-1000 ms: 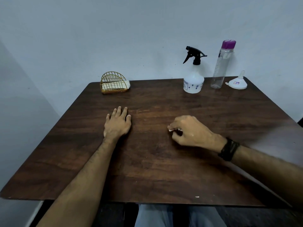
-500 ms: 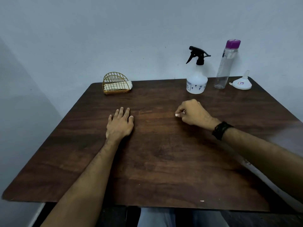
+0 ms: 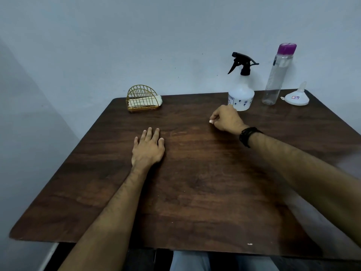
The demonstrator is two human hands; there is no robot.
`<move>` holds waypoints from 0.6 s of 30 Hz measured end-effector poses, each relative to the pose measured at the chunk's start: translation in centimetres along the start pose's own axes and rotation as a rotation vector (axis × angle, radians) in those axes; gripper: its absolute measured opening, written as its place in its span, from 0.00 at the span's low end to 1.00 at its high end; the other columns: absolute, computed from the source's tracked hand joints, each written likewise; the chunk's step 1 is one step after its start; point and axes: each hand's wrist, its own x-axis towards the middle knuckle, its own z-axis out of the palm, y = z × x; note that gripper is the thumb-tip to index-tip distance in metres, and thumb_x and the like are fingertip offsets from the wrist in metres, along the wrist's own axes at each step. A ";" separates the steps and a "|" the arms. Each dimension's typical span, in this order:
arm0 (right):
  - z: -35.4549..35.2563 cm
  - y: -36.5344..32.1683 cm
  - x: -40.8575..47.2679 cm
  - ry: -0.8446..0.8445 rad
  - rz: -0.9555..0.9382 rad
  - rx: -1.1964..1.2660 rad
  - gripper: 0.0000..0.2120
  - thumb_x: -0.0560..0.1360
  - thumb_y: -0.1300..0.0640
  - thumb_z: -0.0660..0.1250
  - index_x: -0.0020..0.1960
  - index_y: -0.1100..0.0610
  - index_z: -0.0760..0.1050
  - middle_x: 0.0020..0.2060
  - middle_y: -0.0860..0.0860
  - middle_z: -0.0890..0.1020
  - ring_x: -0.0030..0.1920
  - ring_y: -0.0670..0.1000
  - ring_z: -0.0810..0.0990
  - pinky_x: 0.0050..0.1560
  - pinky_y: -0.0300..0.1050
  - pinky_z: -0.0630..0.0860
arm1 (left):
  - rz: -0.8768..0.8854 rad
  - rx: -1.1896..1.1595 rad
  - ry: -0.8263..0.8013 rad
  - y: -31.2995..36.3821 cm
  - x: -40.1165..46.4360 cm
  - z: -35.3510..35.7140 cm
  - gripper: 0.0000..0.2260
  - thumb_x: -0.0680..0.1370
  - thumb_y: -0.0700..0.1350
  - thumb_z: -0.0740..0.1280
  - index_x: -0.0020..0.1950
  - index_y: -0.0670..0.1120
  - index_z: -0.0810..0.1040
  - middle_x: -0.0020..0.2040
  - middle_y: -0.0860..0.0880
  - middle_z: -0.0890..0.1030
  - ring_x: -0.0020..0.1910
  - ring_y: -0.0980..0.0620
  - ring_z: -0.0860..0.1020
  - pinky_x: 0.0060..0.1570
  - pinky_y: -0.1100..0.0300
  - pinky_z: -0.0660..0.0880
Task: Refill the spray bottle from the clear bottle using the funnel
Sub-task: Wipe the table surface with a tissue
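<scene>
Upright at the far right of the bench (image 3: pixel 195 192), the spray bottle (image 3: pixel 241 99) stands with its black trigger head screwed on and the nozzle pointing left; its white body carries a small printed pattern. Just to its right stands the clear bottle (image 3: pixel 277 77), tall and narrow, closed with a purple cap, close to the spray bottle but apart from it. Further right again, near the bench's back corner, the white funnel (image 3: pixel 297 97) sits mouth-down with its spout pointing up and a small label on its side.

Directly in front of the spray bottle is the right hand (image 3: pixel 226 120), fingers curled into a loose fist with something small and white (image 3: pixel 211 121) pinched at the fingertips; what it is cannot be told at this size. The knuckles come near the base of the spray bottle, though whether they touch it is unclear. A dark band (image 3: pixel 249 135) wraps the right wrist.

Well apart to the left, the left hand (image 3: pixel 148 148) lies flat on the wood, palm down, fingers straight and close together, holding nothing.

At the back left of the bench a gold wire holder (image 3: pixel 141 97) contains a folded pale napkin. Behind everything rises a plain pale wall (image 3: pixel 117 45).
</scene>
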 end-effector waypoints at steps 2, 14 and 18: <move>1.2 -2.2 -1.0 -0.020 -0.053 0.011 0.04 0.73 0.56 0.76 0.48 0.52 0.88 0.47 0.50 0.88 0.53 0.51 0.85 0.63 0.46 0.78 | -0.003 0.002 -0.002 0.0 0.0 0.0 0.26 0.84 0.57 0.44 0.82 0.51 0.50 0.82 0.47 0.50 0.81 0.48 0.48 0.78 0.45 0.45; 5.1 -8.7 0.0 -0.101 -0.267 0.041 0.06 0.74 0.57 0.74 0.50 0.53 0.87 0.50 0.50 0.87 0.52 0.48 0.84 0.57 0.39 0.77 | 0.004 0.005 0.010 0.0 0.0 0.1 0.26 0.84 0.56 0.44 0.82 0.51 0.50 0.82 0.47 0.50 0.81 0.48 0.48 0.78 0.44 0.46; 5.6 -9.1 3.1 -0.062 -0.168 0.035 0.06 0.74 0.60 0.72 0.49 0.53 0.87 0.51 0.52 0.87 0.56 0.53 0.84 0.63 0.45 0.79 | 0.005 -0.007 0.023 0.0 0.0 0.1 0.26 0.84 0.56 0.45 0.82 0.52 0.51 0.82 0.48 0.50 0.81 0.49 0.48 0.78 0.44 0.46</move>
